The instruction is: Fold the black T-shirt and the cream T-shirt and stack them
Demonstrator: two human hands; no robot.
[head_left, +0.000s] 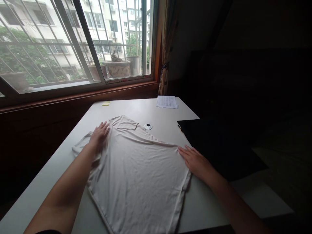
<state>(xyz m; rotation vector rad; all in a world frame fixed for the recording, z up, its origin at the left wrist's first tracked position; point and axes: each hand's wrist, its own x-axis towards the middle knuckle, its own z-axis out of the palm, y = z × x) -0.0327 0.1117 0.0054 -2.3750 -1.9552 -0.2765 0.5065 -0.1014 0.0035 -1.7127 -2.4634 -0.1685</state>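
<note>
Head view: pale garment [146, 175] mid-tabletop [55, 162], running toward the near edge; largely spread, creases and a rumpled portion toward the left edge remaining; left hand [99, 135] and right hand [193, 160] laid on it, fingers extended, unclenched.

garment [143, 175] off-wht, plain, no print, w/ lt grey shading in the creases. tbl [136, 107] wht; round fitting [148, 128] wht w/ blk centre. sticky note [105, 104] pale yel. papers [167, 101] wht w/ faint grey lines of print. flat item [214, 146] on the r. solid blk, small yel bit at its edge. curtain [168, 32] tan-brn w/ dk patches. window sill [126, 89] reddish-brn. planter [118, 69] outside tan w/ dk brn blotches; leaves [26, 55] grn; bldgs [44, 31] off-wht.
</note>
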